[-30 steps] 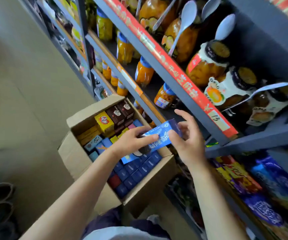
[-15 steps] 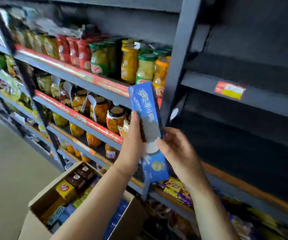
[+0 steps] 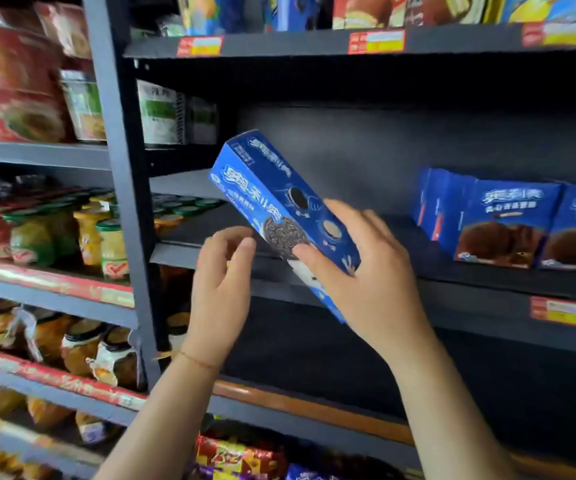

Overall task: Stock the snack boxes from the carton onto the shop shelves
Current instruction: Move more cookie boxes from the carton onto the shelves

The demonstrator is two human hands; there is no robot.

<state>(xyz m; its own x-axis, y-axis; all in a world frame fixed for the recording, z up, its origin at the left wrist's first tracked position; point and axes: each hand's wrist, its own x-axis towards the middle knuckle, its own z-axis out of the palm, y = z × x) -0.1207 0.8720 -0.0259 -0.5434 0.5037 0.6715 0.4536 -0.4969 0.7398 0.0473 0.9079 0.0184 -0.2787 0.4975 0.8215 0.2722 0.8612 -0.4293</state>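
Note:
My right hand (image 3: 369, 271) grips a long blue cookie box (image 3: 265, 192) by its lower half and holds it tilted, top end leaning up and left, in front of a dark grey shelf (image 3: 366, 271). My left hand (image 3: 222, 282) hovers just left of the box's lower end with its fingers loosely curled; it holds nothing, and I cannot tell whether a fingertip touches the box. The carton is out of view.
Several blue snack boxes (image 3: 508, 223) stand on the same shelf at the right. A dark upright post (image 3: 123, 209) divides this bay from jars (image 3: 106, 244) and red packets at the left. Price tags (image 3: 556, 311) sit on the shelf edges. More boxes line the shelf above.
The box has risen from the carton to the empty shelf level. My left hand has let go of it; only my right hand holds it now. The view has swung up and right.

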